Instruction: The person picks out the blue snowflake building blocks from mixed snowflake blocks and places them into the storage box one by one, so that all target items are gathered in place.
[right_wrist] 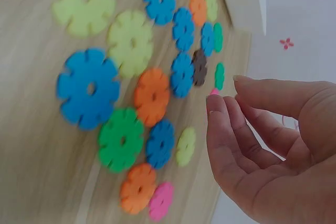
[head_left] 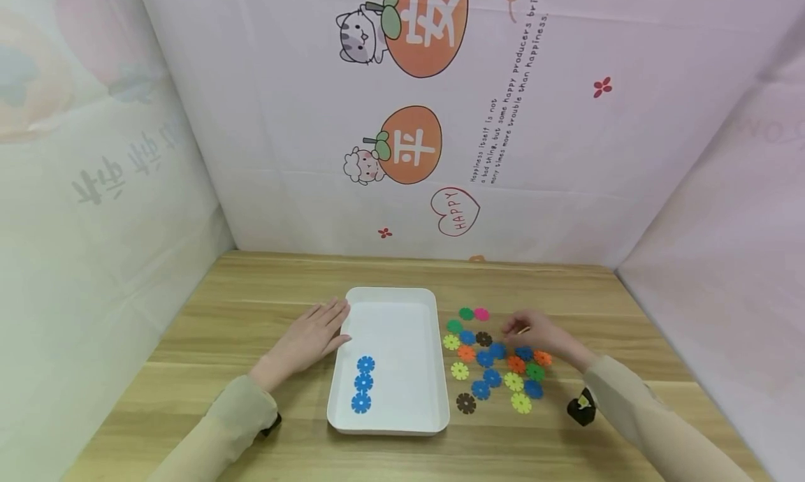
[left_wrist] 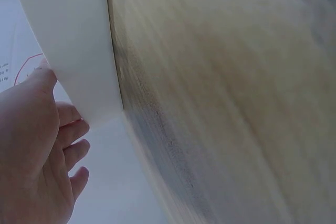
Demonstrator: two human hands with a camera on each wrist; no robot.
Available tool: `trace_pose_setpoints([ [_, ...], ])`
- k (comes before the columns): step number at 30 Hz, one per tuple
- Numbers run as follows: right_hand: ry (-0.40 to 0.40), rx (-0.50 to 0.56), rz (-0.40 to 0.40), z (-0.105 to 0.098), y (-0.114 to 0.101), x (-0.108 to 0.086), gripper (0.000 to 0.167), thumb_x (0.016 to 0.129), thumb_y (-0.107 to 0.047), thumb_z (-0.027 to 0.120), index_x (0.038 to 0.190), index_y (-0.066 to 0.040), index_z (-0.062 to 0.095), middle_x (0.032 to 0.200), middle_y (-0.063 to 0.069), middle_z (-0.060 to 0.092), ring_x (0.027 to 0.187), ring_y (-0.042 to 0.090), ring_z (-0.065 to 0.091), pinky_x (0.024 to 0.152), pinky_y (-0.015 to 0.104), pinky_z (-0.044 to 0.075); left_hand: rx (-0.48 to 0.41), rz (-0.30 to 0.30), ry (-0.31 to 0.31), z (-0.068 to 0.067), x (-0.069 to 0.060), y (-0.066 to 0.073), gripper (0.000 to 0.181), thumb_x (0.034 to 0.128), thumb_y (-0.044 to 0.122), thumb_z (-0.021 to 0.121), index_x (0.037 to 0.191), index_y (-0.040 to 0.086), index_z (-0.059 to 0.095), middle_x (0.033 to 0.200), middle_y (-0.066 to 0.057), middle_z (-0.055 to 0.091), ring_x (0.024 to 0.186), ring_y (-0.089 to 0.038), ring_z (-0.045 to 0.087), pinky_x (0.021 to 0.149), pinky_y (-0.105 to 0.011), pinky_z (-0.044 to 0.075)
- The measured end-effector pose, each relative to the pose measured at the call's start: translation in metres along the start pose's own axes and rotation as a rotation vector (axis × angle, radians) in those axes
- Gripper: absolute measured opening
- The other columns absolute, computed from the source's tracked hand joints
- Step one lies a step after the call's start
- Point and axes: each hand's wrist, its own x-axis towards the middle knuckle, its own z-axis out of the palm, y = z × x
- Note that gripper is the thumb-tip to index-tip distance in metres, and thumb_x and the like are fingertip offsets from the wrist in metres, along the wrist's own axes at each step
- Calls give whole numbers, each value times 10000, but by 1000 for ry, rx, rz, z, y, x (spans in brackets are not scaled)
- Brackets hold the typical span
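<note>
In the head view, the left hand [head_left: 308,339] lies against the left rim of a white tray [head_left: 393,427], fingers extended. The left wrist view shows this hand [left_wrist: 39,129] touching the tray's wall [left_wrist: 73,35]. Three blue notched discs [head_left: 363,382] form a column at the tray's lower left. Right of the tray, the right hand [head_left: 537,334] hovers over loose notched discs, beside a dark blue one [head_left: 524,353]. In the right wrist view, its fingers [right_wrist: 262,129] are bent loosely with a gap to the thumb and nothing visible between; a yellow disc [right_wrist: 185,146] lies close by.
Several blue, orange, yellow, green, brown and pink discs are spread on the wooden table [head_left: 283,272] right of the tray. A black object [head_left: 581,408] is by the right sleeve. Printed white cloth [head_left: 283,154] surrounds the table's back and sides.
</note>
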Motion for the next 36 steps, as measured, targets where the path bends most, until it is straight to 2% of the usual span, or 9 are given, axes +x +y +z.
trace_pose_setpoints([
  [5,4,-34,14,-6,11,-7,228,888,-69,705,1043,82,635,977,161,682,891,194,625,727,268,545,-3,-3,-6,0,1,0,631,1033,437,467,1497,12,413,1567,-149,413,1469,-325,382,1208,-501,333],
  [12,43,-37,43,-9,26,-15,238,826,-12,735,1014,80,623,960,187,670,877,215,625,705,262,564,-11,-11,-21,-1,2,0,637,1034,441,460,1501,12,404,1573,-150,402,1474,-324,373,1212,-505,325],
  [18,45,-57,47,-9,30,-17,286,773,-2,769,1013,73,633,958,181,667,865,200,618,696,216,557,-27,-14,-22,-1,1,0,637,1034,433,466,1502,6,399,1575,-158,397,1475,-331,369,1211,-512,323],
  [25,44,-143,66,-6,31,-12,266,767,-17,798,982,53,657,949,159,690,873,221,640,747,352,583,-28,-18,-22,0,1,-1,639,1035,439,458,1504,10,397,1577,-154,394,1477,-330,366,1214,-509,319],
  [36,48,-178,91,-4,34,-8,231,764,-42,814,910,15,644,876,104,670,794,165,583,675,287,528,-38,-18,-17,1,1,-1,638,1035,438,461,1504,10,398,1579,-154,389,1481,-330,359,1215,-507,318],
])
